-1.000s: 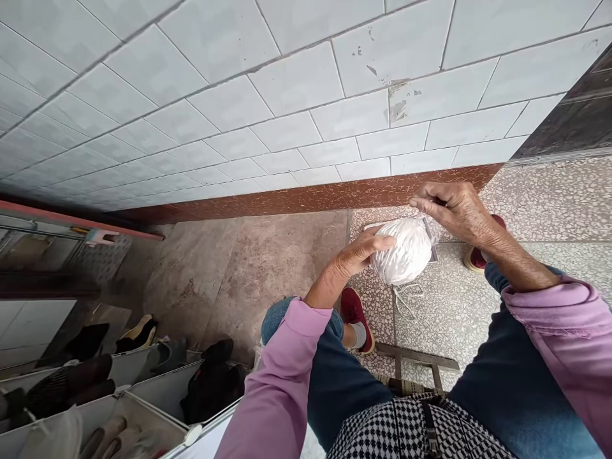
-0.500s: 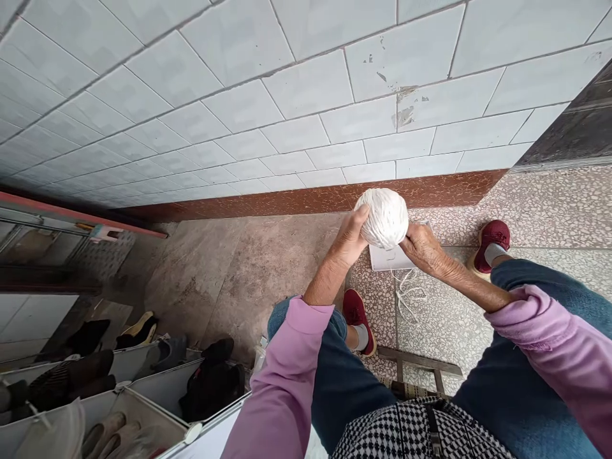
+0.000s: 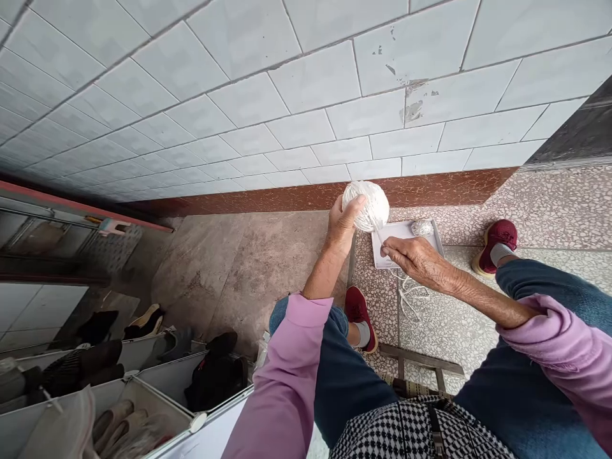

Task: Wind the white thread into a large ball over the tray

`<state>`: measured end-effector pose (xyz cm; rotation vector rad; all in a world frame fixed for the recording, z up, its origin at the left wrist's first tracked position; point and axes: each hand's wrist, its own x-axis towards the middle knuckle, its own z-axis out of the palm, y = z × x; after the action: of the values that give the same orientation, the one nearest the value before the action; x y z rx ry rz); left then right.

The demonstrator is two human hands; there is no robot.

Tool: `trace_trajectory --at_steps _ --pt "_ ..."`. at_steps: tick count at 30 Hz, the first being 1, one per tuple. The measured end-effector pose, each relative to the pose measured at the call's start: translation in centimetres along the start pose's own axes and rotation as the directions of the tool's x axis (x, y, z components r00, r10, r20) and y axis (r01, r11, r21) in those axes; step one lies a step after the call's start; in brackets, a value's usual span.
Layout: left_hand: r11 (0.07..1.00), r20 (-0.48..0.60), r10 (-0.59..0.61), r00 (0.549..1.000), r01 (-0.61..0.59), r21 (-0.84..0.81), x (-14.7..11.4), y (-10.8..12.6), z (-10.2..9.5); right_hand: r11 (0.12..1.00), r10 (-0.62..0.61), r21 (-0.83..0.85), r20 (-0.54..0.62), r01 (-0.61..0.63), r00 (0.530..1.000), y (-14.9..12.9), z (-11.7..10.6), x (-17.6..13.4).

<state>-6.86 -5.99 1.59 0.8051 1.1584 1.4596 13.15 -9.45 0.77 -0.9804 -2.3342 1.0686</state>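
Note:
My left hand (image 3: 343, 217) is wrapped round a large ball of white yarn (image 3: 370, 203), thumb on its near face. Close below the ball, my right hand (image 3: 415, 260) pinches a short taut length of white strand (image 3: 379, 234) that runs up to the ball. Underneath lies a shallow white box lid (image 3: 393, 231) on the floor, with a smaller whitish, speckled ball (image 3: 421, 227) in its far right corner. Loose white cord (image 3: 410, 294) trails over the floor beside the lid's near edge, partly behind my right hand.
A tiled wall (image 3: 287, 121) with a brown base strip rises in front. My red shoes (image 3: 358, 315) rest either side of the lid. A low wooden frame (image 3: 425, 361) is between my legs. Shelves holding shoes (image 3: 115, 421) stand at lower left.
The yarn ball has shifted slightly left with my left hand. My right hand has moved down and left from the ball's side, drawing the strand taut; the small ball in the lid now shows.

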Motion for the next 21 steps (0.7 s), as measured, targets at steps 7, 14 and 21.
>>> trace_trajectory --at_steps 7,14,21 --pt "0.954 0.045 0.101 0.994 -0.110 0.279 0.2 -0.2 -0.4 0.993 -0.111 0.018 -0.097 0.113 0.989 0.0 -3.1 -1.0" --pt "0.993 0.119 -0.072 0.990 0.083 -0.088 0.8 1.0 -0.7 0.862 0.084 0.508 -0.130 -0.006 0.988 0.7 -6.8 -1.7" --pt "0.977 -0.176 0.100 0.979 -0.130 -0.168 1.8 6.4 -4.5 0.602 0.266 0.770 0.056 -0.211 0.962 6.3 -5.4 -4.8"
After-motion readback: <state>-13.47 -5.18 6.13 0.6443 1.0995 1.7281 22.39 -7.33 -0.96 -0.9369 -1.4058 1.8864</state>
